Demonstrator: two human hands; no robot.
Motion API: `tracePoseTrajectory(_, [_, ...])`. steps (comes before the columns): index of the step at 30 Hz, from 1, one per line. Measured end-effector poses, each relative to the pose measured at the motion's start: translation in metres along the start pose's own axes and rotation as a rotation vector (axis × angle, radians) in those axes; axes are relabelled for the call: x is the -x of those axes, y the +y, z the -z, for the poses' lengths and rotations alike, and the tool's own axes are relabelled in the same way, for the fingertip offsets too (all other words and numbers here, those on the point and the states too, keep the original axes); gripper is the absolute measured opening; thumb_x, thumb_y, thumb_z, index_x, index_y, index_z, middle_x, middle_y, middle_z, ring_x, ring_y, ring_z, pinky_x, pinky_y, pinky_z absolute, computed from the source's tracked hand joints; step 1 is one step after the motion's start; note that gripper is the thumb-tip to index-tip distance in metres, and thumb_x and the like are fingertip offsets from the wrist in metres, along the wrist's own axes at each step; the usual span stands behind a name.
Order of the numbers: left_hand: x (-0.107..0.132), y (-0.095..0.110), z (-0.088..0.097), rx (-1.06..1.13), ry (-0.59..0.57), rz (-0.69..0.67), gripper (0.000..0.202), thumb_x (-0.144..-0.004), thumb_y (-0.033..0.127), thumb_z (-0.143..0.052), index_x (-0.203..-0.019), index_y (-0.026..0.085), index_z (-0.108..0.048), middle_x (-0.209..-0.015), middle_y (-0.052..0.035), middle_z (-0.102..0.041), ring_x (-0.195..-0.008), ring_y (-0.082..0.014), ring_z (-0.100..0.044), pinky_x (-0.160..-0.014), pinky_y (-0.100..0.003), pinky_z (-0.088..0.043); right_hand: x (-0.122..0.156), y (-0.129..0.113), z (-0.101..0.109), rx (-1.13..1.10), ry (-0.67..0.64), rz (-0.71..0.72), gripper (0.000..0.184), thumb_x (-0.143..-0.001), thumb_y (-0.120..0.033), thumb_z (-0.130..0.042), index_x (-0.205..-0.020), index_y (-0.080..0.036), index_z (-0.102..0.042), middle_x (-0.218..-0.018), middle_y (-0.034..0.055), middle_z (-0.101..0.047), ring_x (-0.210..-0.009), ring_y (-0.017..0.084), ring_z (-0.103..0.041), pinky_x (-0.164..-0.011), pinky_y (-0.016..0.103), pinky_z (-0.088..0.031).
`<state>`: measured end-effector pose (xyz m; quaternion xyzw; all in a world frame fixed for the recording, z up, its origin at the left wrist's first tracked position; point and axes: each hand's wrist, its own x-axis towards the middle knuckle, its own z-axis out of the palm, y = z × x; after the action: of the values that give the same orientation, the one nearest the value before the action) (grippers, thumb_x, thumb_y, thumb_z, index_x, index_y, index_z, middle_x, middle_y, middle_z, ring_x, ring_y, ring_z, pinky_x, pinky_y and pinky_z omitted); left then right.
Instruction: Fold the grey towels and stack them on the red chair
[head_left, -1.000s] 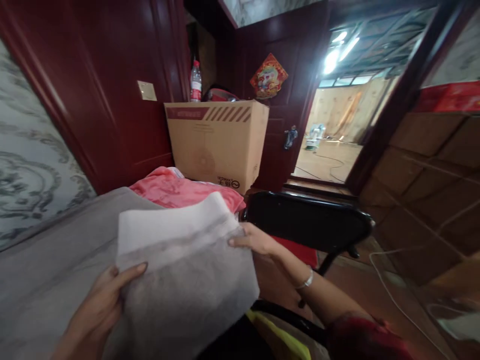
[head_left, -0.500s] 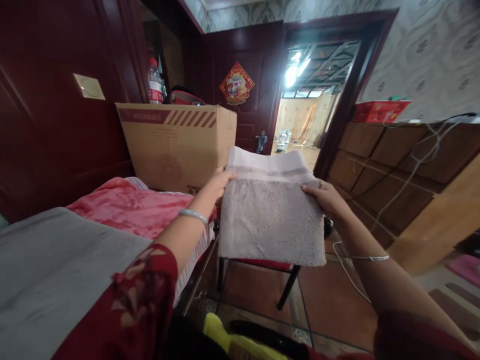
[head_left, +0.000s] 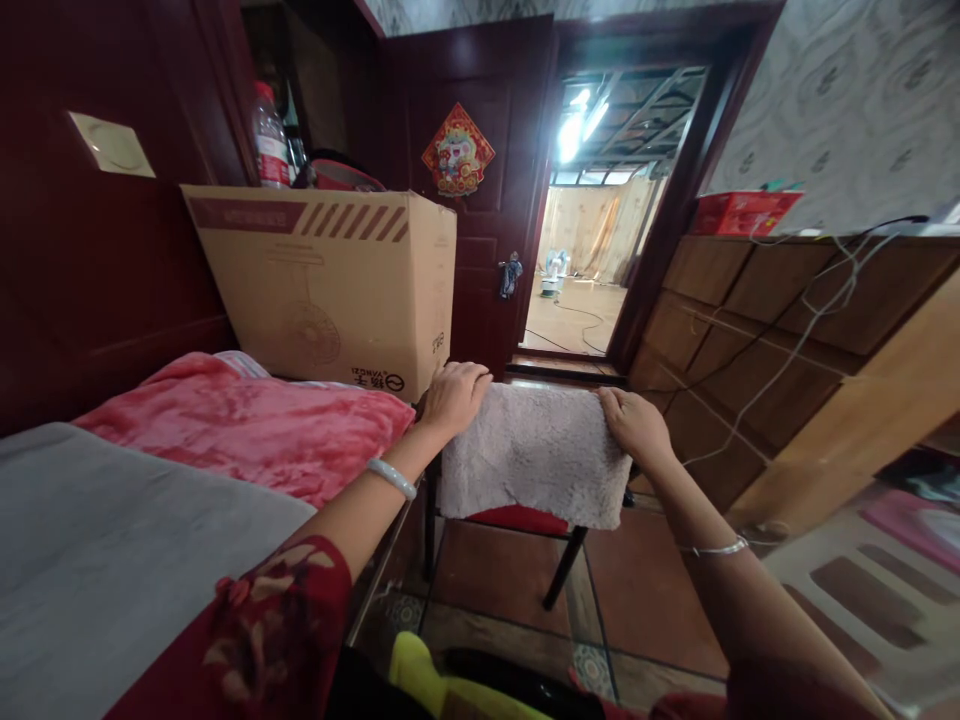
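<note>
A grey fluffy towel hangs over the back of a black chair with a red seat. My left hand rests curled on the towel's top left corner. At the top right corner my right hand presses down on it, fingers closed over the edge. Both arms reach forward from me, each with a bracelet at the wrist.
A bed with a grey sheet and a pink blanket lies on the left. A large cardboard box stands at its end, with a water bottle behind it. Wooden cabinets line the right wall, and a doorway stands open ahead.
I have turned from the bed to the chair. The towel, held up spread between both hands half a second ago, has come down and now drapes over the chair back.
</note>
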<state>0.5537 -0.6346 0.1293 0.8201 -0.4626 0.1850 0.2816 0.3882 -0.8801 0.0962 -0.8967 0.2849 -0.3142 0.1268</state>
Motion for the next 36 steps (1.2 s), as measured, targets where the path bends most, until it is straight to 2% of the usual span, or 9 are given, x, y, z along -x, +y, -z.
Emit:
tracePoseTrajectory(2, [0.011,0.004,0.002,-0.002,-0.039,-0.225,0.046,-0.097,0.045,-0.053,-0.133,0.017,-0.061,-0.132,-0.0165,-0.064,-0.123,-0.0310,-0.056,-0.109,-0.046,-0.036,0.009,-0.006,0.002,0.065,0.046,0.126,0.059,-0.100,-0.054,-0.030,-0.122,-0.018,-0.072,-0.120,0.0197,-0.069,-0.109,0.038,-0.063,-0.090,0.051,-0.046])
tracePoseTrajectory(4, [0.018,0.006,0.003,-0.048,-0.130,-0.350,0.066,-0.089,0.054,-0.065,-0.143,0.019,-0.052,-0.140,-0.0175,-0.058,-0.127,-0.0336,-0.052,-0.109,-0.049,-0.035,0.021,-0.013,0.000,0.117,0.077,0.319,0.061,-0.097,-0.061,-0.039,-0.139,-0.021,-0.060,-0.131,0.0188,-0.064,-0.119,0.040,-0.057,-0.099,0.059,-0.041])
tracePoseTrajectory(6, [0.019,0.007,0.002,-0.130,-0.186,-0.364,0.081,-0.081,0.059,-0.072,-0.148,0.020,-0.046,-0.142,-0.0184,-0.055,-0.127,-0.0358,-0.051,-0.108,-0.049,-0.035,0.030,-0.019,-0.003,0.164,0.084,0.488,0.072,-0.092,-0.066,-0.050,-0.151,-0.025,-0.046,-0.139,0.0177,-0.059,-0.128,0.041,-0.050,-0.107,0.065,-0.031])
tracePoseTrajectory(8, [0.014,0.007,0.000,-0.206,-0.223,-0.340,0.092,-0.076,0.061,-0.077,-0.150,0.018,-0.042,-0.138,-0.0189,-0.056,-0.122,-0.0368,-0.053,-0.103,-0.048,-0.037,0.033,-0.022,-0.004,0.202,0.075,0.570,0.083,-0.087,-0.068,-0.056,-0.156,-0.026,-0.037,-0.142,0.0179,-0.056,-0.130,0.042,-0.048,-0.111,0.067,-0.024])
tracePoseTrajectory(16, [-0.003,-0.004,0.000,-0.256,-0.341,-0.368,0.103,-0.066,0.065,-0.082,-0.149,0.019,-0.043,-0.125,-0.0171,-0.060,-0.110,-0.0353,-0.057,-0.095,-0.042,-0.040,0.018,0.000,0.009,0.247,-0.061,0.729,0.089,-0.083,-0.057,-0.066,-0.159,-0.025,-0.030,-0.137,0.0168,-0.056,-0.118,0.037,-0.054,-0.100,0.051,-0.040])
tracePoseTrajectory(23, [-0.005,-0.012,-0.008,-0.180,-0.316,-0.320,0.091,-0.068,0.050,-0.087,-0.145,0.020,-0.049,-0.119,-0.0167,-0.060,-0.107,-0.0351,-0.058,-0.096,-0.043,-0.040,0.009,0.008,0.006,0.270,-0.096,0.769,0.079,-0.085,-0.043,-0.067,-0.155,-0.020,-0.036,-0.124,0.0166,-0.061,-0.108,0.034,-0.058,-0.093,0.047,-0.045])
tracePoseTrajectory(27, [-0.001,-0.014,-0.004,-0.240,-0.328,-0.377,0.097,-0.069,0.052,-0.086,-0.150,0.023,-0.041,-0.130,-0.0165,-0.056,-0.114,-0.0348,-0.056,-0.102,-0.045,-0.039,0.012,0.011,0.013,0.261,-0.123,0.800,0.089,-0.085,-0.042,-0.069,-0.160,-0.024,-0.024,-0.140,0.0163,-0.054,-0.120,0.035,-0.054,-0.099,0.049,-0.045])
tracePoseTrajectory(31, [0.014,-0.028,0.003,-0.296,-0.230,-0.415,0.107,-0.068,0.053,-0.086,-0.155,0.027,-0.029,-0.149,-0.0156,-0.042,-0.131,-0.0359,-0.046,-0.112,-0.050,-0.034,0.022,0.030,0.017,0.266,-0.085,0.790,0.107,-0.079,-0.037,-0.076,-0.163,-0.026,-0.010,-0.153,0.0176,-0.039,-0.135,0.037,-0.045,-0.109,0.054,-0.041])
tracePoseTrajectory(36, [0.022,-0.051,-0.003,-0.245,-0.210,-0.404,0.106,-0.074,0.040,-0.084,-0.157,0.028,-0.020,-0.140,-0.0131,-0.047,-0.126,-0.0317,-0.050,-0.109,-0.047,-0.042,0.020,0.052,0.009,0.162,-0.060,0.781,0.105,-0.083,-0.029,-0.070,-0.164,-0.029,-0.003,-0.145,0.0156,-0.045,-0.132,0.035,-0.049,-0.109,0.050,-0.046])
